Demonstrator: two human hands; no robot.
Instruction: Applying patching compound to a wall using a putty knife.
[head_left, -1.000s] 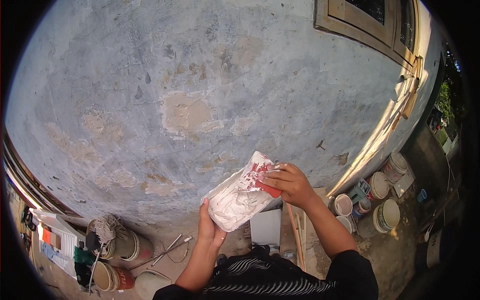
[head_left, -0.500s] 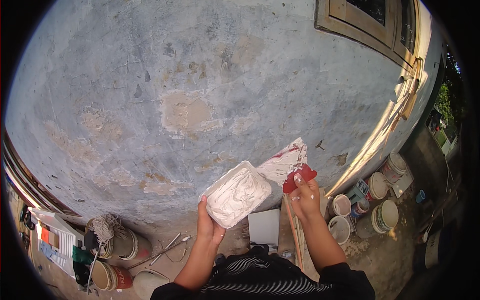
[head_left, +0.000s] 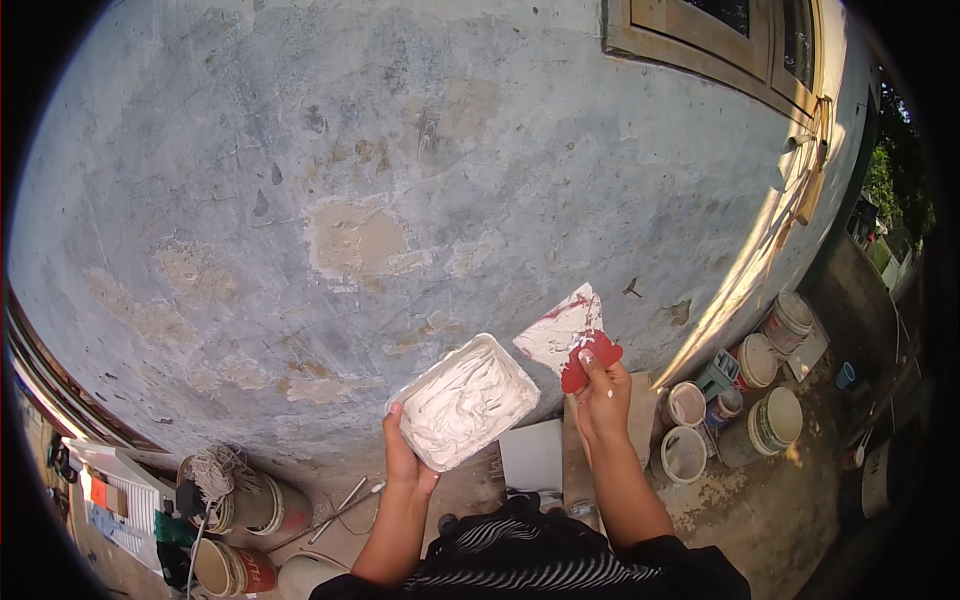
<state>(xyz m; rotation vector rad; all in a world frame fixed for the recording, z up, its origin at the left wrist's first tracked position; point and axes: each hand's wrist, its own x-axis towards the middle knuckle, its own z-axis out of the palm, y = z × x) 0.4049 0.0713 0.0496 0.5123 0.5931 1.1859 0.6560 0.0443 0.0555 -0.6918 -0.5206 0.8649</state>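
Note:
My left hand [head_left: 405, 455] grips the near left edge of a shallow rectangular tray [head_left: 533, 392], thumb up along its side. Whitish putty [head_left: 465, 405] with ridges and swirls fills the tray. In my right hand [head_left: 603, 400] is a putty scraper [head_left: 560, 335] with a red handle and a wide blade smeared with putty, pinched between thumb and fingers. The blade stands just right of the tray, apart from it. Before me rises a worn blue-grey wall [head_left: 520, 200] with beige patches [head_left: 355, 240]; the scraper appears in front of it.
Several stained buckets [head_left: 775, 420] stand on the floor at the right. At the left are more buckets [head_left: 235, 567], a mop head [head_left: 218, 472] and a white louvred panel [head_left: 125, 500]. A wooden window frame [head_left: 700, 50] is set high in the wall. A pale board [head_left: 533, 455] lies below the tray.
The scraper has moved slightly down and away from the tray's edge, opening a small gap. The tray has shifted a little down and left. The view has turned slightly.

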